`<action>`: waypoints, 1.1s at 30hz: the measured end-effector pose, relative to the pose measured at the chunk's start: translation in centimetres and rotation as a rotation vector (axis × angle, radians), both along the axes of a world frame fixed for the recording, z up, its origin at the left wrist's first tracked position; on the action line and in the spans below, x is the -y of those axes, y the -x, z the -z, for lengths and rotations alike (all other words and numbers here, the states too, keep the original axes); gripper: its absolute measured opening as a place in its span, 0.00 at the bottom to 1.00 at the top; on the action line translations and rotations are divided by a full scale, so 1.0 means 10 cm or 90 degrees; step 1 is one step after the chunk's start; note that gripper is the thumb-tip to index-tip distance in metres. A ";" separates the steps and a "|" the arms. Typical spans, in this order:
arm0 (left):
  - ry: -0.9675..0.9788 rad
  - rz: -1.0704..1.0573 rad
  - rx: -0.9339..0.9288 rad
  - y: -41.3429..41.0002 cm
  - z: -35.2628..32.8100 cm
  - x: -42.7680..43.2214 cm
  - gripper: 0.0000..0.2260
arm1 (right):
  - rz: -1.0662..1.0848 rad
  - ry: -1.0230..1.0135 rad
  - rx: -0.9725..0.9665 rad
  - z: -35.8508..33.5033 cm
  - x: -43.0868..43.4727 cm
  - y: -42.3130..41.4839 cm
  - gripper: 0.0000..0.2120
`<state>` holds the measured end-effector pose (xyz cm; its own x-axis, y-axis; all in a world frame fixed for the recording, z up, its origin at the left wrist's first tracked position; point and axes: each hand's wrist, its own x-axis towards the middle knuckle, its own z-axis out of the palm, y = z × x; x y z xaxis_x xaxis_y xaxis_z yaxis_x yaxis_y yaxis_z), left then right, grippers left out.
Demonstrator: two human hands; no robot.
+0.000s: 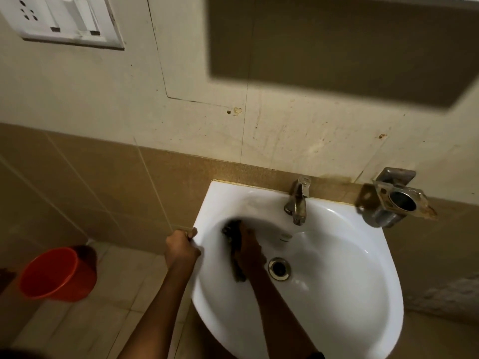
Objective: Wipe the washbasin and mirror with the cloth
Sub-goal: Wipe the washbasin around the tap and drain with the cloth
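A white washbasin [350, 268] is fixed to the tiled wall, with a metal tap [298, 200] at its back and a drain [279, 268] in the bowl. My right hand [250, 251] presses a dark cloth [233, 235] against the bowl's left inner side; the cloth is blurred. My left hand [181, 248] grips the basin's left rim. Only the bottom edge of the mirror or shelf [453, 0] shows at the top right, casting a dark shadow on the wall.
An orange bucket [55, 274] stands on the tiled floor at the left. A rusty metal holder [396, 200] juts from the wall at the basin's right. A white switch plate [64, 19] is on the wall at the upper left.
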<state>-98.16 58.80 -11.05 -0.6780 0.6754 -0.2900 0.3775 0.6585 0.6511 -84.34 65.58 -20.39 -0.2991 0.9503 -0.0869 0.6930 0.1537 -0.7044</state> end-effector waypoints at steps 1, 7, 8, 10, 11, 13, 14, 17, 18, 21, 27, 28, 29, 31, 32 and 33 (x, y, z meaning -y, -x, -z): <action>-0.004 -0.001 0.001 0.02 0.01 0.00 0.20 | 0.006 -0.011 0.026 0.07 -0.03 -0.10 0.25; -0.022 0.003 -0.002 0.03 0.04 0.01 0.17 | 0.181 0.067 0.034 0.38 -0.02 -0.42 0.21; -0.027 0.001 0.003 0.03 0.04 0.01 0.17 | 0.232 0.058 0.016 0.38 0.00 -0.39 0.19; -0.044 0.001 0.011 0.03 0.06 0.01 0.17 | 0.292 0.021 0.039 0.38 0.04 -0.31 0.21; -0.053 0.000 0.010 0.03 0.07 0.01 0.16 | 0.304 0.014 0.060 0.38 0.05 -0.30 0.23; -0.063 -0.009 0.008 0.02 0.09 0.00 0.15 | 0.323 0.044 0.054 0.39 0.08 -0.30 0.25; -0.060 -0.013 0.008 0.02 0.10 -0.01 0.14 | 0.323 0.073 0.050 0.39 0.11 -0.30 0.26; -0.044 -0.007 -0.003 0.05 0.14 -0.05 0.13 | 0.213 0.110 0.104 0.32 0.24 -0.21 0.28; -0.043 0.001 -0.013 0.06 0.14 -0.06 0.12 | 0.148 0.106 0.129 0.27 0.30 -0.13 0.28; -0.016 0.024 -0.046 0.04 0.14 -0.08 0.12 | -0.024 0.094 0.110 0.12 0.52 0.04 0.26; -0.036 0.011 -0.028 0.04 0.14 -0.06 0.18 | -0.239 0.112 0.137 -0.09 0.99 -0.38 0.18; -0.037 0.014 -0.025 0.04 0.14 -0.05 0.19 | -0.245 0.119 0.164 -0.09 1.00 -0.56 0.17; -0.040 0.019 -0.025 0.04 0.14 -0.05 0.20 | -0.234 0.127 0.191 -0.09 0.99 -0.76 0.16; -0.053 0.017 -0.033 0.03 0.15 -0.03 0.19 | -0.154 0.142 0.294 -0.08 0.87 -1.17 0.18; -0.059 0.016 -0.037 0.02 0.16 -0.02 0.19 | -0.083 0.145 0.347 -0.07 0.79 -1.32 0.19; -0.061 0.016 -0.039 0.02 0.16 -0.02 0.18 | -0.011 0.144 0.381 -0.06 0.72 -1.43 0.20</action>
